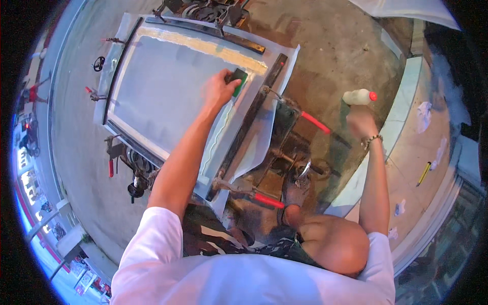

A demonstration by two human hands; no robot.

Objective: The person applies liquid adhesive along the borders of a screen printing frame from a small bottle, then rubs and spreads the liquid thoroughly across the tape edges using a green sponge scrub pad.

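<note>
My left hand [219, 90] is closed around a dark green scraper [240, 81], whose edge rests on the right side of a mesh screen [162, 86] stretched on a frame. A wavy white bead of glue or paste [217, 134] runs down the screen from near the scraper. Off to the right, my right hand [361, 122] is smeared by motion, its fingers seemingly curled. Just past it is a pale bottle with a red cap [359, 96]. The bottle looks sharp, and I cannot tell whether the hand touches it.
Dark metal bars [249, 124] edge the screen. Red-handled clamps [315, 122] stick out around it, one close to my legs [330, 241]. A pale ledge [404, 101] borders the tiled step at right, where a yellow cutter [424, 174] and scraps of white paper [424, 116] lie.
</note>
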